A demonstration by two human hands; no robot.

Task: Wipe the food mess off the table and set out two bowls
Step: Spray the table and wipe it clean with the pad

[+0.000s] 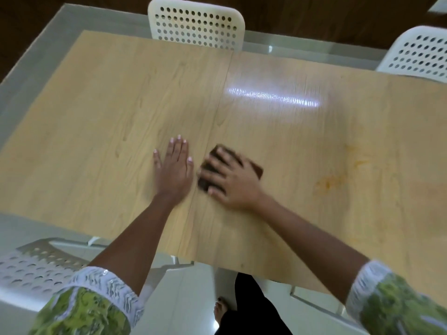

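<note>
From the head camera I look down on a light wood-grain bench (121, 97) with a seam running down its middle and a bright streak of lamp glare on the far half. It stands on pale glossy floor (188, 298), with dark wood flooring beyond.

The right hand (229, 180) is motion-blurred; its fingers are spread and pressed flat on a dark brown cloth (254, 166), which lies just right of the seam, near the bench's middle. I cannot tell the cloth's full outline under the hand. The left hand (174, 165) lies flat on the bench just beside it, fingers straight and close together.

Orange-yellow food smears (331, 182) sit to the right of the cloth, well apart from it, faint and hard to trace.

White perforated chairs stand at the far edge (196, 22), far right (420, 54) and near left (36, 269). Green-patterned sleeves (79, 310) frame the bottom.
</note>
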